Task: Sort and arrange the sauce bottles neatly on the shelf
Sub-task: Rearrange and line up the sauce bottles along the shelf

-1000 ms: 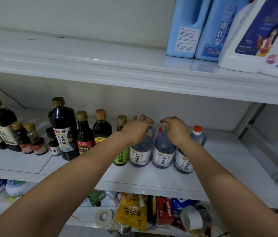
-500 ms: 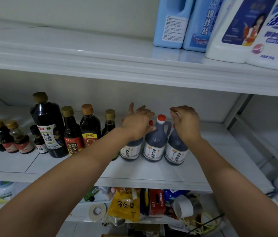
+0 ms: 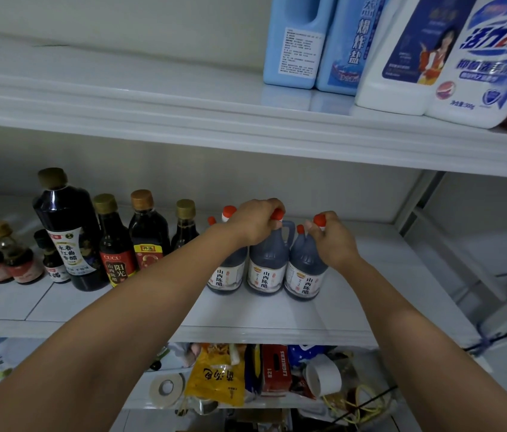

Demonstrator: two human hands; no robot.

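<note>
- Three grey-blue plastic vinegar jugs point(image 3: 266, 277) w/ red caps and white labels stand upright in a tight row on the white middle shelf point(image 3: 277, 316), right of centre. Sides touching or very nearly so.
- Left hand point(image 3: 255, 227): fingers curled down over the red cap and neck of the middle jug point(image 3: 267, 257), grasping it from above.
- Right hand point(image 3: 335, 241): fingertips pinch the red cap of the right jug point(image 3: 303, 272), hand just beside the jug's neck.
- Left jug point(image 3: 226, 271): stands free, partly hidden behind the left forearm. Its cap shows above the wrist.
- Dark glass sauce bottles w/ gold caps point(image 3: 68, 238): same shelf, left of the jugs, in a loose row. Tallest is approx. mid-row, with the small ones at the far left.
- Upper shelf point(image 3: 152, 98): two light-blue detergent jugs point(image 3: 296, 42) and two white detergent bottles point(image 3: 402, 73), all at the right end.
- Lower shelf point(image 3: 140, 400): yellow pouch point(image 3: 215, 380), red carton marked LIGHTERS point(image 3: 275, 364), roll of white tape point(image 3: 166, 386). Other clutter there can't be identified.
</note>
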